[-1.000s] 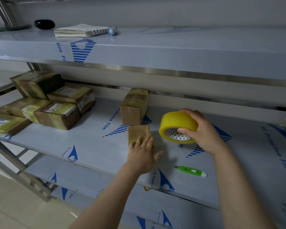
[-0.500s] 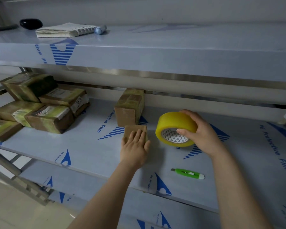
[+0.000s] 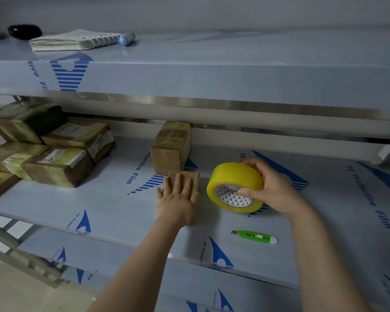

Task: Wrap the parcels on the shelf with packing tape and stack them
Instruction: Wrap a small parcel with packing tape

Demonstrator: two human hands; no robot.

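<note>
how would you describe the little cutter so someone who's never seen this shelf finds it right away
Look at the middle shelf, the film-covered one, and find the yellow tape roll held by the right hand. Just nearer the front edge than the roll lies the cutter, flat and untouched. It is the only bright green thing there, slim with a white end.

On middle shelf (image 3: 113, 206): parcel stack (image 3: 54, 149) far left; small parcel (image 3: 194, 176) centre, under left hand (image 3: 177, 201); upright parcel (image 3: 170, 149) just behind; tape roll (image 3: 232, 176) just right, in right hand (image 3: 273, 188); cutter (image 3: 254, 237) before it; on upper shelf (image 3: 234, 64): notebook (image 3: 70, 40), marker (image 3: 126, 38) touching its right end.
</note>
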